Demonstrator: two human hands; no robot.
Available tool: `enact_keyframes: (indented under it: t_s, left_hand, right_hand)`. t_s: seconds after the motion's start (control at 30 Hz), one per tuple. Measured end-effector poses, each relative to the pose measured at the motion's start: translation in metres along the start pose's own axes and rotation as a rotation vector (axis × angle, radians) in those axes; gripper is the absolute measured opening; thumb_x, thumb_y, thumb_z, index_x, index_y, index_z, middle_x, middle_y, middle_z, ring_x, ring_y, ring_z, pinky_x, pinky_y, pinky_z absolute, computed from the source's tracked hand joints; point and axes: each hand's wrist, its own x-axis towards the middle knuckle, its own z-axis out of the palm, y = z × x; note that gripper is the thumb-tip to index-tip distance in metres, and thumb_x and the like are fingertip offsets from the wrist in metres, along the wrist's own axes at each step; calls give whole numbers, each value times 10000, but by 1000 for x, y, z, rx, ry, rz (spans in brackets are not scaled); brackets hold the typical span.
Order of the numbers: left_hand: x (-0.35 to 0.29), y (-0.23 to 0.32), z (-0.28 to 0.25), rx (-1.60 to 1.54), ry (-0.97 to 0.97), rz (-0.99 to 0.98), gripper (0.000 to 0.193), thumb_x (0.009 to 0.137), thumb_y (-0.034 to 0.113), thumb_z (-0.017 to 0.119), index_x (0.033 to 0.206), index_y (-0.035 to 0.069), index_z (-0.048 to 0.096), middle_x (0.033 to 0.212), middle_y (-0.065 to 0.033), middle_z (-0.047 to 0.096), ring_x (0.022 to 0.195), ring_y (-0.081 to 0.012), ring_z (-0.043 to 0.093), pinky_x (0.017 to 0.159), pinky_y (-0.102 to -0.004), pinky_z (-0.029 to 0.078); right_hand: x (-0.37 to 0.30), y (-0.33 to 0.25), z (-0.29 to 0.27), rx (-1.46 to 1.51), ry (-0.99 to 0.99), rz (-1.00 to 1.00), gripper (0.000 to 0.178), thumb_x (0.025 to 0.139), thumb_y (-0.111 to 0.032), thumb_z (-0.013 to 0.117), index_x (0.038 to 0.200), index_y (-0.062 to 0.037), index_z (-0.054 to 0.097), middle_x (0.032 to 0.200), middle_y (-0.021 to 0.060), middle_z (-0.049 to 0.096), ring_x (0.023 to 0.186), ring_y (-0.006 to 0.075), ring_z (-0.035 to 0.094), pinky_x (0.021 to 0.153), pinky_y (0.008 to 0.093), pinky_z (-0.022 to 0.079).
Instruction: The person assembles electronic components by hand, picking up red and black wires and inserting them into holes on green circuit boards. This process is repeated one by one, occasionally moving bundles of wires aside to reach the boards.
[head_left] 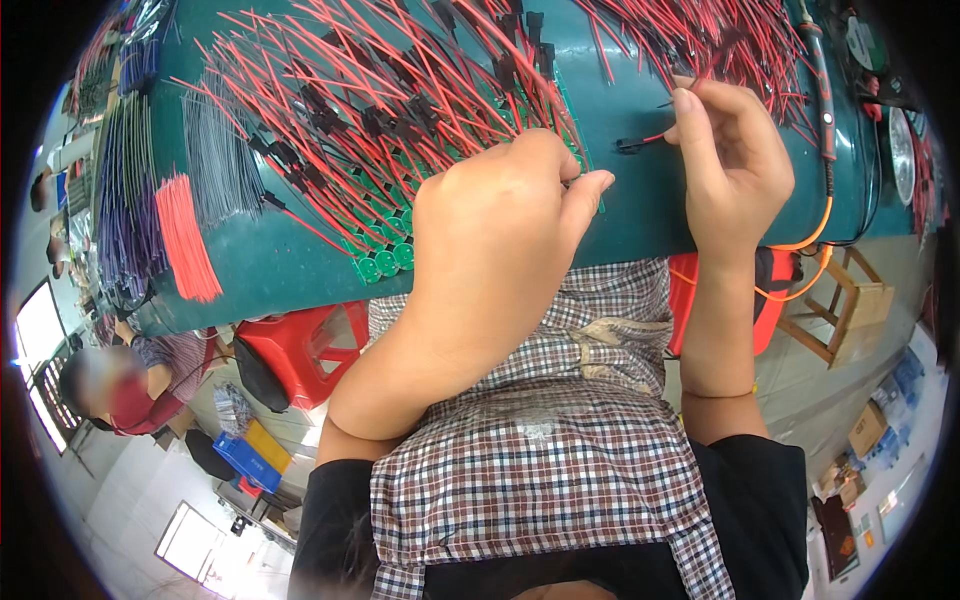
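Checked apron cloth [540, 470] fills the foreground. Above it, the left hand [495, 250] curls closed over green circuit boards [385, 255] at the teal counter [260, 265] edge; whether it grips anything I cannot tell. Just beside it, the right hand [730, 165] pinches a red wire [655, 138] with a black connector. Red wires [400, 90] cover the counter.

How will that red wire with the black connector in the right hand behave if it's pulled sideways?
The red wire is thin, so it probably flexes. Its black connector hangs past the right hand, so it likely swings. It looks light and may snag the wire pile.
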Motion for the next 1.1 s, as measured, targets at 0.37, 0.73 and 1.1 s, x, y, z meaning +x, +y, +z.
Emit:
enact_keyframes:
  t_s: [0.37,0.73,1.1]
  left_hand:
    - [-10,-3,-15,-17,6,20,133,865,109,736,804,6,677,606,-58,648,538,-133,656,493,-251,496]
    - [-44,-77,-132,-185,416,-462,176,913,205,705,948,35,734,767,-39,703,642,-84,641,574,-201,470]
    - [-96,-344,-222,669,251,-702,363,897,401,648,1027,66,700,942,-138,721,890,-318,691,775,-388,512]
  right_hand:
    - [-10,-29,-11,80,7,9,112,855,103,644,944,63,589,887,123,721,691,147,715,619,232,557]
    - [-29,-30,-28,-70,-211,267,86,844,65,712,904,67,651,813,90,712,589,56,618,512,186,473]
    - [-51,-73,34,165,-496,81,161,745,84,778,858,2,697,868,91,689,663,67,603,540,175,454]
